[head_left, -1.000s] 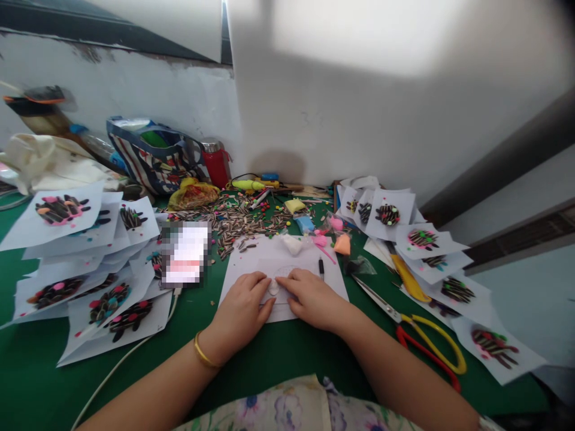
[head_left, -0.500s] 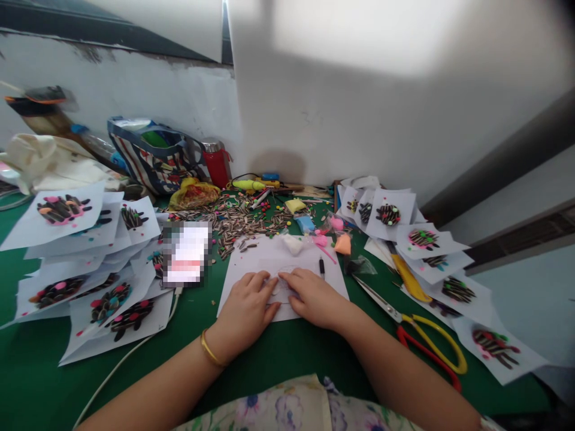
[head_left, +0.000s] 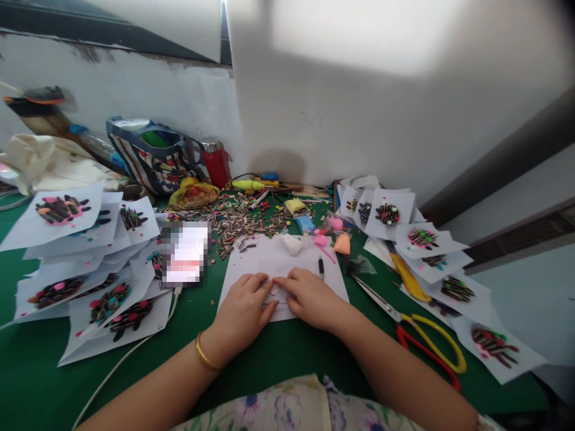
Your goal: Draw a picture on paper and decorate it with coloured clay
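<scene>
My left hand (head_left: pixel 246 304) lies over the left part of a white sheet of paper (head_left: pixel 242 257), thumb apart from the fingers. Across from it, my right hand (head_left: pixel 314 298) has its fingers stretched toward the left one, the index fingertip at a small white lump (head_left: pixel 274 290) that looks like soft clay. Both sets of fingertips nearly meet around this lump. Under them is a smaller sheet with a faint line drawing (head_left: pixel 284 271), partly covered by the right hand. A black pen (head_left: pixel 321 269) rests right of the right hand. A bag of white clay (head_left: pixel 291 243) sits just beyond.
Scissors with red and yellow handles (head_left: pixel 404 320) and a yellow utility knife (head_left: pixel 409 276) lie at right. Decorated cards (head_left: pixel 110 302) are stacked left, more cards (head_left: pixel 424 236) right. Striped seeds (head_left: pixel 242 221) spread behind. A phone (head_left: pixel 186 254) has a cable attached.
My right index fingertip has shifted slightly left and down to the white lump. More of the drawing shows above my fingers. My left hand has barely moved.
</scene>
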Demonstrator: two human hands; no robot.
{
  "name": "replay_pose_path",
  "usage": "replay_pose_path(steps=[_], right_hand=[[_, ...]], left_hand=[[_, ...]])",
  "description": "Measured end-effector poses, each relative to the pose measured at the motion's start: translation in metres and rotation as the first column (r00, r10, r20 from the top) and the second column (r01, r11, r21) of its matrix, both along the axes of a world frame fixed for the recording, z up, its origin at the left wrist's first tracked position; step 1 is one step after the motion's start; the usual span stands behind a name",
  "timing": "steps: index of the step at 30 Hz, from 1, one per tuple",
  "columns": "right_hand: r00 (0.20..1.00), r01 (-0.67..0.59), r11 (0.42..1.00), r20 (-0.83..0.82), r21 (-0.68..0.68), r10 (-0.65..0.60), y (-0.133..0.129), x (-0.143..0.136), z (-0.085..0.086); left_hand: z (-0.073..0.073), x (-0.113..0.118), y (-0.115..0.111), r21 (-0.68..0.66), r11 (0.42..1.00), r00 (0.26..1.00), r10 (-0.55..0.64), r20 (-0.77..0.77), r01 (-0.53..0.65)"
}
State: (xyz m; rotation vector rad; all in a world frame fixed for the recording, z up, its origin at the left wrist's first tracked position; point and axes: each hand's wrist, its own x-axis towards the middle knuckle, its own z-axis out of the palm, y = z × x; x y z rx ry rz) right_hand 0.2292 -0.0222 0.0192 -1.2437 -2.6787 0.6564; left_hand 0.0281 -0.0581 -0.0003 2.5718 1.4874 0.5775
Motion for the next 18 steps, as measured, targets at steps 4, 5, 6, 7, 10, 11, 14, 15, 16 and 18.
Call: replay_pose_path(steps=[4,5,6,7,10,11,14,15,16,18], right_hand=[[1.000,0.017,1.000,0.015,0.018,-0.018,-0.0008,-0.0019,-0.0007],[1.000,0.022,1.000,0.016,0.019,-0.022,-0.0011,-0.0019,-0.0008],[0.999,0.028,0.999,0.015,0.019,-0.028,-0.0013,-0.0019,-0.0007],[0.999,0.034,0.999,0.015,0.018,-0.035,-0.0015,-0.0019,-0.0007],[0.999,0.041,0.999,0.032,0.013,-0.042,-0.0019,-0.0022,-0.0005],[0.998,0.039,0.999,0.039,0.012,-0.039,-0.0019,-0.0025,-0.0004],[0.999,0.031,0.999,0.040,0.015,-0.031,-0.0017,-0.0031,-0.0004],[0.999,0.031,0.999,0.033,0.015,-0.031,-0.0017,-0.0031,-0.0004],[0.999,0.032,0.999,0.025,0.013,-0.032,-0.0016,-0.0029,-0.0005],[0.999,0.041,0.999,0.008,0.007,-0.041,-0.0016,-0.0020,-0.0008]], left_hand=[[-0.0005,0.0001,0.0009,0.008,1.000,0.999,0.007,0.031,-0.008],[-0.0006,0.0000,0.0011,0.010,1.000,0.999,0.011,0.039,-0.012],[-0.0008,0.0000,0.0012,0.010,1.000,0.999,0.017,0.045,-0.017],[-0.0010,-0.0001,0.0014,0.009,1.000,0.999,0.021,0.050,-0.021],[-0.0013,-0.0001,0.0013,0.014,1.000,0.998,0.027,0.055,-0.028],[-0.0013,-0.0001,0.0011,0.015,1.000,0.998,0.026,0.054,-0.027],[-0.0005,0.0001,0.0005,0.014,1.000,0.999,0.022,0.050,-0.023],[-0.0001,0.0002,0.0003,0.011,1.000,0.999,0.022,0.047,-0.022],[0.0001,0.0004,0.0001,0.008,1.000,0.999,0.020,0.044,-0.020],[0.0005,0.0011,-0.0003,0.004,1.000,0.999,0.016,0.041,-0.016]])
